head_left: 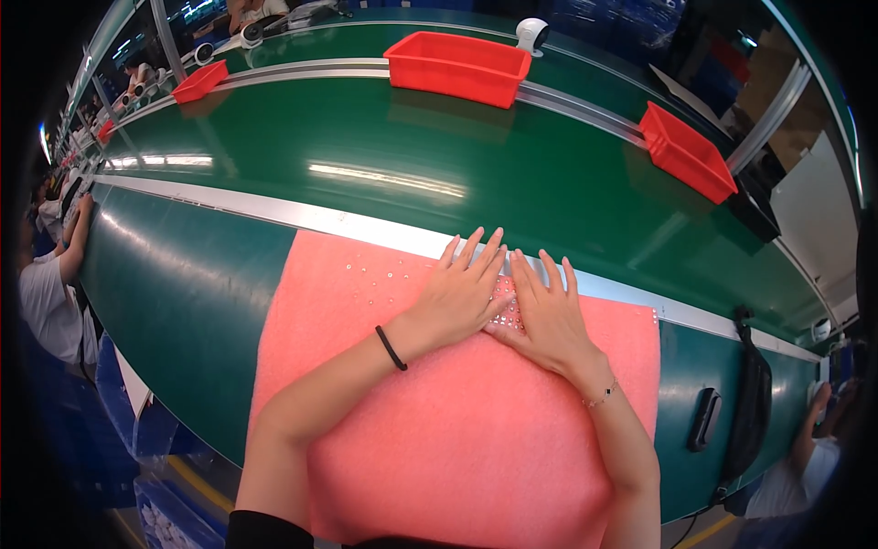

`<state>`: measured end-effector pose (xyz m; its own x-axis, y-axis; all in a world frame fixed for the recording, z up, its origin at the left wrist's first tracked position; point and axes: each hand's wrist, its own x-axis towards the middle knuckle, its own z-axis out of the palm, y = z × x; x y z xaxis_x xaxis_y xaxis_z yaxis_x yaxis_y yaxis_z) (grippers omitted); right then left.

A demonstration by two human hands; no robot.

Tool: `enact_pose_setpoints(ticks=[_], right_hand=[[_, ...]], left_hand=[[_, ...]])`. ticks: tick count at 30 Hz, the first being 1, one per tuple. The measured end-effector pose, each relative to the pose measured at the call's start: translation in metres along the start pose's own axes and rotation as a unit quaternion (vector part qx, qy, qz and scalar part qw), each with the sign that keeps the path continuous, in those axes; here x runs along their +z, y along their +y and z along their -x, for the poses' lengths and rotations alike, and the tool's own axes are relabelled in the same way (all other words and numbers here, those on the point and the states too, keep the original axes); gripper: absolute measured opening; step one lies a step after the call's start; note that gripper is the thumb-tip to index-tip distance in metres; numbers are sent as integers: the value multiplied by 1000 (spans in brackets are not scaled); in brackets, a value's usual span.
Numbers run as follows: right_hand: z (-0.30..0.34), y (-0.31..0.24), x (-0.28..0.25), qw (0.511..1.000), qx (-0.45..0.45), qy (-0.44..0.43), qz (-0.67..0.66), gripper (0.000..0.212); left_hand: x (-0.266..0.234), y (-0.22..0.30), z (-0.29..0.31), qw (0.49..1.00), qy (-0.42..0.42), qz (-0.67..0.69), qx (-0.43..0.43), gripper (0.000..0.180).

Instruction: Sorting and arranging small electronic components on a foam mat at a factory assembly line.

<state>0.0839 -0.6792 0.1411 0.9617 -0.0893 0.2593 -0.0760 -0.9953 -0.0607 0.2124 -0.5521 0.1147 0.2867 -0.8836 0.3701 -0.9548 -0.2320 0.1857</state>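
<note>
A pink, soft-looking sheet [430,430] lies over the green bench in front of me. My left hand [457,297] and my right hand [553,316] rest on its far part, fingers stretched out and pointing away. Between them, thumbs almost meeting, sits a dense cluster of small, round, shiny pieces [506,311], partly hidden by both hands. More loose pieces [390,275] are scattered left of my left hand. They are too small to name exactly. Fingertips of both hands reach the metal strip [366,226] along the sheet's far edge. Neither hand grips anything.
Beyond the strip runs a green conveyor surface [274,128]. Red bins [457,69] [690,154] [199,82] stand along its far rail. A white round-headed camera [531,37] is behind them. At right lie a small black device [704,419] and a black pouch [752,403]. People work at both sides.
</note>
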Motion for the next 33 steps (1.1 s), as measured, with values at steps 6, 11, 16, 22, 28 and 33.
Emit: enact_pose_setpoints(ticks=[6,11,16,22,28,33], right_hand=[[1,2,4,1000,-5,-28,4,90],[3,1,2,1000,-12,-17,6,86],[5,-1,-2,1000,-15,-23,3,83],[5,-1,-2,999,-13,-36,-22,81],[6,-1,-1,998,-7,-39,-42,79],[5,-1,-1,998,-11,-40,-39,76]], left_hand=[[2,-2,-1,999,5,-42,22,64],[-2,0,0,999,-13,-43,4,64],[-2,2,3,1000,-17,-19,-5,63],[1,2,3,1000,6,-11,-1,59],[-1,2,4,1000,-2,-9,-1,59],[0,1,4,1000,7,-20,-2,62]])
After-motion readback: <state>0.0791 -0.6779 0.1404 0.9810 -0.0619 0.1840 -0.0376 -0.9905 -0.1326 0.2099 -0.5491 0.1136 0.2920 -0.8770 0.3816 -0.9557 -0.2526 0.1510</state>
